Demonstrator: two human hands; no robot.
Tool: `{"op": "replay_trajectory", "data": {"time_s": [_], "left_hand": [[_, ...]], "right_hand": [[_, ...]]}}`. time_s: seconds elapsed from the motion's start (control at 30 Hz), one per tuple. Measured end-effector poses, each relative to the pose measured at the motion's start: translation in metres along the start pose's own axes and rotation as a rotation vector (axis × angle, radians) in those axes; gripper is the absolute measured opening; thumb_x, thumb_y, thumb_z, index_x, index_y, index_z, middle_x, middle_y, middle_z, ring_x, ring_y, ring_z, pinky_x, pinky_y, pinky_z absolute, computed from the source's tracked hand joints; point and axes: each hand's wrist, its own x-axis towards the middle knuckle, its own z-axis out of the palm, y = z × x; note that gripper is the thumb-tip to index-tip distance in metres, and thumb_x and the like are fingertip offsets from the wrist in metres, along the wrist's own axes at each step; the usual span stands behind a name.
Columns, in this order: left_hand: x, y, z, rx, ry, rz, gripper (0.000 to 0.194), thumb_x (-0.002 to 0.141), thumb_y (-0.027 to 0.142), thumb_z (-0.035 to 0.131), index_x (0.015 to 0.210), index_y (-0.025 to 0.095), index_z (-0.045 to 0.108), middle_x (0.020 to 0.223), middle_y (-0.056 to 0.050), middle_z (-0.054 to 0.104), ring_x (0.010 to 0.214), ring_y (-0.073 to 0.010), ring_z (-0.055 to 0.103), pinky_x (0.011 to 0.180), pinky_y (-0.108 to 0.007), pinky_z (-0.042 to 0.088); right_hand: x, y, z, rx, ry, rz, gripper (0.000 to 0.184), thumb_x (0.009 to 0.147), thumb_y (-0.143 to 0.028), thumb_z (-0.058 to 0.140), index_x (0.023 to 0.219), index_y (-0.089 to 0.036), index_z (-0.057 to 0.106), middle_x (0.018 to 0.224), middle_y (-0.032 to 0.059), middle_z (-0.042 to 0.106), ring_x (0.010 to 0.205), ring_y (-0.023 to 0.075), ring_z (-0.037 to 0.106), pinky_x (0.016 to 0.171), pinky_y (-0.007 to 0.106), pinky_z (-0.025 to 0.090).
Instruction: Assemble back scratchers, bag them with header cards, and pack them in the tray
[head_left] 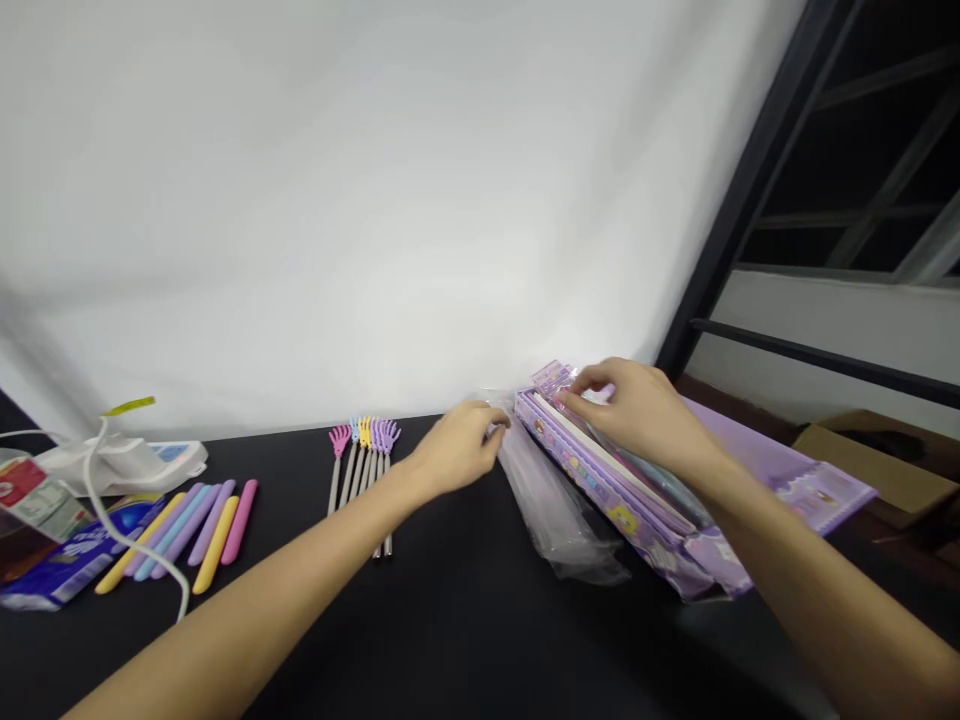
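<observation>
My left hand [463, 445] is curled with thumb and forefinger close together, at the far end of a bundle of long clear plastic sleeves [551, 515]. Whether a sleeve edge lies between those fingertips I cannot make out. Beside the sleeves, a long purple cardboard box [592, 480] with cartoon prints stands with its lid folded open to the right. Over the box, my right hand [630, 405] pinches the far end of a clear plastic packet [574, 385] with pink and purple print. Long wrapped pieces fill the box, partly hidden by my right hand and forearm.
Several hand-shaped back scratchers [365, 450] with metal rods lie left of my left hand. Further left are several pastel handle tubes [187, 530], a blue packet [82, 565], a white power strip [127, 465] and its cable. A white wall backs the black table [420, 640].
</observation>
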Motion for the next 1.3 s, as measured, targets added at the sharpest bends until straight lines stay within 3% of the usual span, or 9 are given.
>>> {"op": "replay_trajectory", "data": {"time_s": [0.1, 0.23, 0.4, 0.57, 0.67, 0.8, 1.07, 1.2, 1.3], "left_hand": [[-0.006, -0.016, -0.029, 0.056, -0.010, -0.046, 0.030, 0.093, 0.019, 0.044, 0.096, 0.017, 0.074, 0.095, -0.007, 0.075, 0.084, -0.0205, 0.067, 0.079, -0.031, 0.049], [-0.037, -0.033, -0.054, 0.125, -0.021, -0.150, 0.029, 0.093, 0.022, 0.045, 0.098, 0.017, 0.074, 0.093, -0.008, 0.074, 0.084, -0.0212, 0.067, 0.078, -0.032, 0.049], [-0.089, -0.051, -0.061, 0.265, -0.010, -0.238, 0.030, 0.095, 0.022, 0.043, 0.100, 0.018, 0.072, 0.100, -0.011, 0.071, 0.097, -0.0270, 0.064, 0.086, -0.040, 0.051], [-0.125, -0.061, -0.058, 0.454, 0.050, -0.374, 0.031, 0.098, 0.023, 0.041, 0.112, 0.017, 0.067, 0.114, -0.014, 0.066, 0.113, -0.0310, 0.056, 0.096, -0.046, 0.048], [-0.138, -0.062, -0.056, 0.549, 0.064, -0.518, 0.033, 0.099, 0.025, 0.037, 0.118, 0.017, 0.063, 0.120, -0.014, 0.061, 0.111, -0.0302, 0.055, 0.095, -0.046, 0.048], [-0.147, -0.062, -0.053, 0.492, 0.017, -0.629, 0.031, 0.100, 0.027, 0.037, 0.119, 0.018, 0.060, 0.115, -0.012, 0.059, 0.104, -0.0281, 0.057, 0.091, -0.043, 0.050], [-0.149, -0.065, -0.047, 0.428, -0.015, -0.471, 0.027, 0.100, 0.020, 0.038, 0.109, 0.018, 0.062, 0.112, -0.010, 0.061, 0.102, -0.0243, 0.057, 0.092, -0.038, 0.050], [-0.149, -0.063, -0.048, 0.434, -0.019, -0.436, 0.027, 0.099, 0.018, 0.039, 0.111, 0.018, 0.063, 0.114, -0.010, 0.060, 0.103, -0.0241, 0.058, 0.092, -0.038, 0.051], [-0.148, -0.061, -0.050, 0.463, -0.045, -0.424, 0.027, 0.099, 0.018, 0.039, 0.112, 0.018, 0.063, 0.116, -0.010, 0.060, 0.104, -0.0242, 0.058, 0.091, -0.038, 0.052]], "right_hand": [[0.020, -0.035, 0.014, 0.132, -0.055, -0.062, 0.015, 0.082, -0.033, 0.064, 0.077, -0.021, 0.070, 0.085, 0.0069, 0.075, 0.083, 0.0239, 0.067, 0.076, 0.033, 0.047], [0.035, -0.066, 0.048, 0.235, -0.144, -0.061, 0.012, 0.080, -0.032, 0.065, 0.082, -0.021, 0.070, 0.084, 0.0062, 0.074, 0.078, 0.0216, 0.067, 0.071, 0.031, 0.047], [0.020, -0.083, 0.097, 0.299, -0.236, -0.048, 0.009, 0.083, -0.022, 0.058, 0.088, -0.021, 0.066, 0.080, 0.0047, 0.073, 0.071, 0.0189, 0.066, 0.065, 0.029, 0.044], [-0.009, -0.079, 0.129, 0.114, -0.248, -0.169, 0.014, 0.086, -0.017, 0.051, 0.090, -0.019, 0.065, 0.089, 0.0085, 0.071, 0.081, 0.0220, 0.065, 0.072, 0.032, 0.044], [-0.020, -0.078, 0.135, 0.153, -0.327, -0.256, 0.014, 0.088, -0.021, 0.051, 0.091, -0.020, 0.065, 0.090, 0.0070, 0.069, 0.084, 0.0217, 0.064, 0.074, 0.033, 0.045], [-0.031, -0.087, 0.136, 0.169, -0.395, -0.374, 0.018, 0.092, -0.027, 0.052, 0.102, -0.022, 0.066, 0.096, 0.0051, 0.069, 0.087, 0.0217, 0.064, 0.080, 0.036, 0.047], [-0.045, -0.096, 0.140, 0.166, -0.458, -0.524, 0.033, 0.101, -0.031, 0.042, 0.123, -0.021, 0.064, 0.120, 0.0085, 0.068, 0.109, 0.0260, 0.062, 0.097, 0.045, 0.047], [-0.046, -0.095, 0.142, 0.178, -0.438, -0.575, 0.040, 0.103, -0.034, 0.039, 0.137, -0.021, 0.056, 0.131, 0.0089, 0.064, 0.114, 0.0273, 0.060, 0.100, 0.049, 0.047], [-0.047, -0.096, 0.144, 0.182, -0.445, -0.622, 0.041, 0.103, -0.036, 0.038, 0.137, -0.022, 0.056, 0.132, 0.0082, 0.064, 0.112, 0.0273, 0.059, 0.098, 0.049, 0.048]]}}
